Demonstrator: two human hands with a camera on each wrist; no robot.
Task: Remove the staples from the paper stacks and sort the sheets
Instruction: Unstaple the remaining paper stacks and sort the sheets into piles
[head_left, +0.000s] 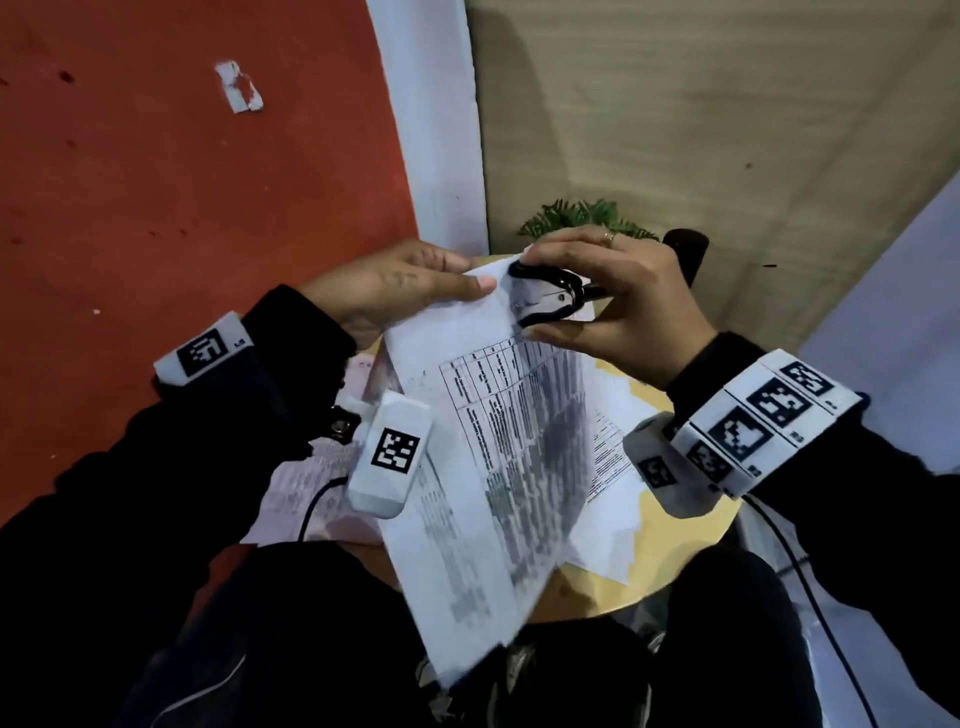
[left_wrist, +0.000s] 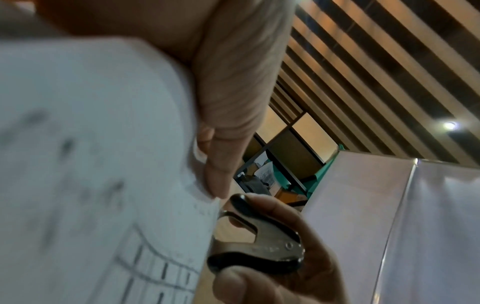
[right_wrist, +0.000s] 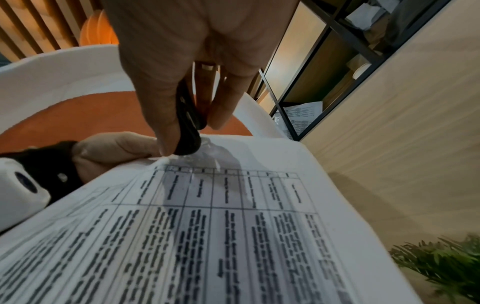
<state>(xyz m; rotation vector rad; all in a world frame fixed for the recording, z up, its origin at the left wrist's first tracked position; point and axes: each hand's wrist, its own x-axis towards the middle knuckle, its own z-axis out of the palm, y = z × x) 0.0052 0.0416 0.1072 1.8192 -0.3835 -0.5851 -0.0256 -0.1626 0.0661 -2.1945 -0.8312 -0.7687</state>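
Observation:
A stapled stack of white printed sheets (head_left: 498, 457) with a table on its top page is held up over the small round table. My left hand (head_left: 400, 291) pinches its top corner, thumb on the front of the paper (left_wrist: 78, 144). My right hand (head_left: 608, 301) grips a black and metal staple remover (head_left: 545, 299), squeezed between thumb and fingers. Its claws (left_wrist: 233, 228) are at the top corner of the stack (right_wrist: 233, 216), right beside my left thumb. The staple itself is not visible. In the right wrist view the remover (right_wrist: 188, 131) touches the paper's crumpled corner.
More loose sheets (head_left: 613, 457) lie on the round yellow table (head_left: 670, 545), some pinkish ones (head_left: 311, 483) at its left. A green plant (head_left: 582, 215) stands behind my hands. A wooden wall (head_left: 727, 104) is beyond, red floor (head_left: 182, 208) to the left.

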